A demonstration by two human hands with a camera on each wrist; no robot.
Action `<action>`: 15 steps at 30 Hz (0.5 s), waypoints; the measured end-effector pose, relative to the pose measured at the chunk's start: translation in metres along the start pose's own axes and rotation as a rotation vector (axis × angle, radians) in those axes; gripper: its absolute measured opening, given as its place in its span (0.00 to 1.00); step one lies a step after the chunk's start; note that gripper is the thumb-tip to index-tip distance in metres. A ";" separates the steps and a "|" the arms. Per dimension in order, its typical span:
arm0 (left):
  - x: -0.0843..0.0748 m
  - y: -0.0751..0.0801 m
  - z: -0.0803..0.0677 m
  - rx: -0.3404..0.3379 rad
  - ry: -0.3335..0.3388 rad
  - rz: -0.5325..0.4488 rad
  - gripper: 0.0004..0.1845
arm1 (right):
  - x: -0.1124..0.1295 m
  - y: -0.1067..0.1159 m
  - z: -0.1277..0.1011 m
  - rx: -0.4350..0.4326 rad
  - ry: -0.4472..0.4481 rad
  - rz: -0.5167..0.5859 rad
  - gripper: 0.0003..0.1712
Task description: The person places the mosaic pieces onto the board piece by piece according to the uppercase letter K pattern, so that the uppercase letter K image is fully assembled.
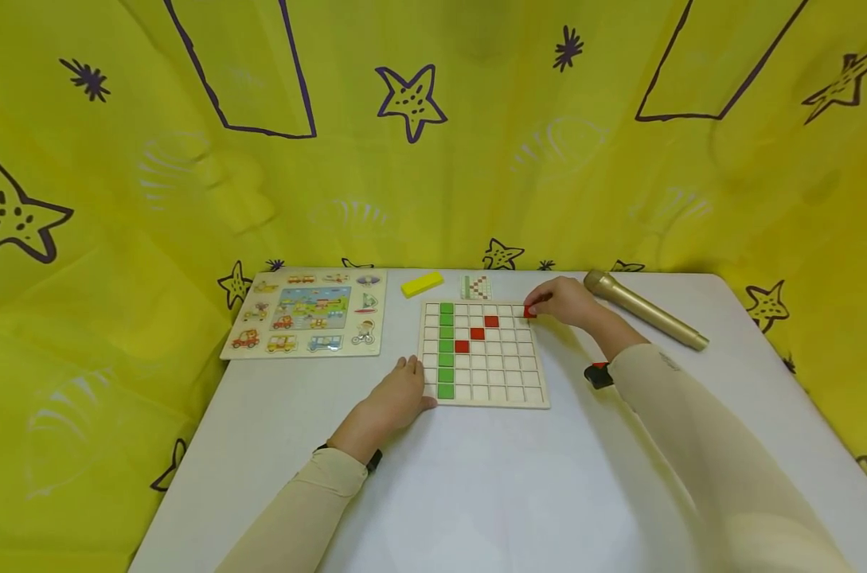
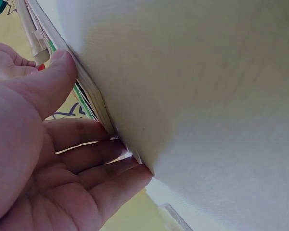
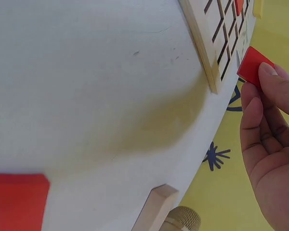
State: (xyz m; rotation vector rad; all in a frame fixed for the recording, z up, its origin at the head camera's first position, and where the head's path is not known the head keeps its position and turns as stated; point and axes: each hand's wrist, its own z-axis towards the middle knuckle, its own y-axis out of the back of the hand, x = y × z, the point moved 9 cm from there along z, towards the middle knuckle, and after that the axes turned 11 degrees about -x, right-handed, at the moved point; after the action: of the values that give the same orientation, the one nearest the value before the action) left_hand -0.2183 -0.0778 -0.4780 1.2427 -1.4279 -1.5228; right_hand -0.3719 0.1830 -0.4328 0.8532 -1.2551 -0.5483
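The left hand [image 1: 393, 400] lies flat, fingers straight against the grid board [image 1: 482, 353] at its seven o'clock corner. At one o'clock, the right hand [image 1: 568, 302] pinches a red tile [image 1: 529, 312] over the board's far corner.

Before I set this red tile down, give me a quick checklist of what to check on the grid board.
1. Red tile pinched in right hand: ok.
2. Left hand steadying the grid board at its near left corner: ok.
3. Top-right cell free under the tile: cannot tell, the fingers hide it.
4. Three red tiles lie in a diagonal line: ok.
5. Green column filled: ok.
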 end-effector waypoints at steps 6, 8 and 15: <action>0.001 0.000 0.000 0.011 0.020 -0.020 0.43 | 0.007 -0.010 0.013 0.018 -0.001 0.032 0.08; 0.001 0.000 0.000 0.012 0.023 -0.020 0.43 | 0.008 -0.014 0.016 0.021 -0.007 0.048 0.08; 0.001 0.000 0.000 0.002 0.020 -0.018 0.43 | 0.011 -0.026 0.025 0.055 -0.026 0.065 0.08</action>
State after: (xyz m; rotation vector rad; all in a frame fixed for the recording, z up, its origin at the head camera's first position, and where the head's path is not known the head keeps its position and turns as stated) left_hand -0.2184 -0.0788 -0.4782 1.2722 -1.4096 -1.5175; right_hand -0.3909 0.1531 -0.4458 0.8500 -1.3223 -0.4762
